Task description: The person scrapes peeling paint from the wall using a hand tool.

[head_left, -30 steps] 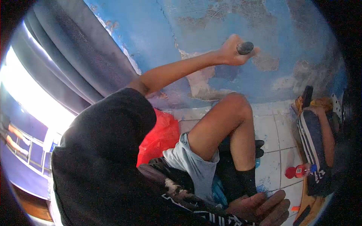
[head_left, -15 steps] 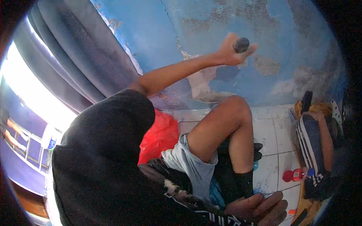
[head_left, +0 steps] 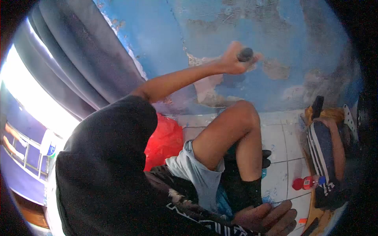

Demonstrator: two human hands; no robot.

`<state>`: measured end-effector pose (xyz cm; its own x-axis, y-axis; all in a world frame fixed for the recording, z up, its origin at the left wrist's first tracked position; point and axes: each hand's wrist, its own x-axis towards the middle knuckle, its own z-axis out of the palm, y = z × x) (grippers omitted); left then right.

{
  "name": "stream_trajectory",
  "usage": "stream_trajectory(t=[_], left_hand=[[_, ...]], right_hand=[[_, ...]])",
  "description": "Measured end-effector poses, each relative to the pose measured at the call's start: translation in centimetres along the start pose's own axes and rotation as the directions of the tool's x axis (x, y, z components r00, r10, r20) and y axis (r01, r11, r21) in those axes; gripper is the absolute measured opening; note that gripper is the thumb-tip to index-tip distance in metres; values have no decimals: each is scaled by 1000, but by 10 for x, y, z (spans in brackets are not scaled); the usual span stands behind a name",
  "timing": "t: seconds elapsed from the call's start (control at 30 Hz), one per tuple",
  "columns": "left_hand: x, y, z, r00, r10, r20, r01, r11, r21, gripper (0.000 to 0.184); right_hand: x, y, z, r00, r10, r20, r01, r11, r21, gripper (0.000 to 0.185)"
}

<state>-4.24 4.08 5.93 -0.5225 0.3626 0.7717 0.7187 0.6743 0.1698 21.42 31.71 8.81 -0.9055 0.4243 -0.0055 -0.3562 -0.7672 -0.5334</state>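
Note:
My left hand is raised against the peeling blue wall, its fingers wrapped round a thick black handle. I see that handle nearly end-on. Whatever it may be fixed to is hidden, and motion blurs the fingers. Low in the view, beside the black sock, is my right hand. Its fingers are stretched out and a little apart, with nothing visible in them. Between the two hands rises my bent knee.
A red plastic bag lies behind my thigh. On the tiled floor is a red bottle. To the right are striped dark cloth and a bare limb. A grey curtain hangs at left.
My left hand has moved down and slightly left along the wall with the black handle in its grip. My right hand has hardly moved.

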Motion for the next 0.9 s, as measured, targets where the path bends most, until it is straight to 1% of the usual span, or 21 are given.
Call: stream_trajectory(t=[0.03, 0.07, 0.1, 0.13, 0.17, 0.2, 0.23, 0.27, 0.3, 0.33, 0.37, 0.43, 0.47, 0.53, 0.57, 0.63, 0.67, 0.73, 0.77, 0.83, 0.9], left_hand=[[2, 10, -4, 972, -220, -77, 213, 972, -96, 38], [-3, 3, 2, 971, -224, -83, 216, 972, -97, 38], [-10, -7, 8, 991, -91, -95, 91, 996, -1, 37], [-11, -13, 8, 995, 49, -92, -40, 994, 98, 36], [-8, -14, 1, 993, 54, -105, -43, 994, 101, 36], [-4, -16, -3, 1000, -12, -12, 13, 996, 91, 35], [-4, -16, -2, 993, -86, 84, 79, 993, 83, 34], [-3, -14, 3, 993, -87, 82, 81, 994, 69, 34], [-4, -12, 7, 991, -116, -72, 111, 991, -72, 34], [-9, -11, 7, 960, -169, -225, 124, 971, -204, 33], [-17, -15, 6, 956, -177, -232, 132, 971, -198, 33], [-14, -27, 7, 997, 60, 52, -67, 986, 150, 37], [2, -14, -2, 995, 92, 25, -95, 984, 150, 37], [6, 16, -16, 992, -112, -54, 105, 988, -115, 43], [2, 7, -10, 992, -110, -69, 101, 988, -121, 43], [-18, -16, -8, 982, -164, 90, 161, 986, 37, 43], [-19, -12, -12, 984, -165, 71, 162, 986, 46, 43], [-13, -3, -12, 953, -217, 209, 190, 971, 143, 40], [-12, -1, -14, 957, -207, 203, 181, 974, 137, 40], [-14, 2, -15, 962, -272, 8, 272, 962, -26, 36], [-47, -19, 8, 938, -343, 51, 345, 938, -38, 35]], right_hand=[[3, 2, -8, 1000, -9, 0, 9, 1000, -2, 32], [8, 5, -26, 992, 19, 122, -30, 995, 92, 33], [11, 11, -42, 967, 39, 251, -87, 979, 185, 35], [12, 17, -52, 964, 40, 263, -92, 978, 188, 35], [13, 25, -60, 915, -17, 403, -102, 957, 273, 31], [17, 30, -69, 848, -92, 523, -113, 931, 348, 29], [25, 32, -67, 846, -94, 525, -104, 936, 335, 29], [34, 35, -64, 740, -142, 657, -137, 925, 355, 23], [40, 37, -63, 611, -189, 769, -181, 912, 368, 18], [43, 40, -65, 607, -177, 774, -188, 915, 357, 18], [44, 40, -67, 603, -159, 782, -199, 919, 341, 17], [44, 39, -75, 568, -114, 815, -198, 943, 269, 15], [44, 38, -79, 546, -91, 833, -186, 956, 227, 14], [45, 37, -89, 525, -25, 851, -164, 978, 130, 13], [47, 35, -93, 521, 15, 853, -141, 988, 68, 13], [50, 28, -102, 523, 106, 846, -81, 994, -74, 13], [54, 24, -107, 534, 155, 831, -31, 986, -164, 13], [60, 15, -120, 579, 257, 774, 81, 926, -368, 15], [64, 13, -124, 625, 294, 723, 135, 872, -471, 16], [73, 11, -131, 733, 321, 600, 200, 741, -641, 18], [81, 14, -136, 816, 289, 501, 217, 650, -728, 21]])
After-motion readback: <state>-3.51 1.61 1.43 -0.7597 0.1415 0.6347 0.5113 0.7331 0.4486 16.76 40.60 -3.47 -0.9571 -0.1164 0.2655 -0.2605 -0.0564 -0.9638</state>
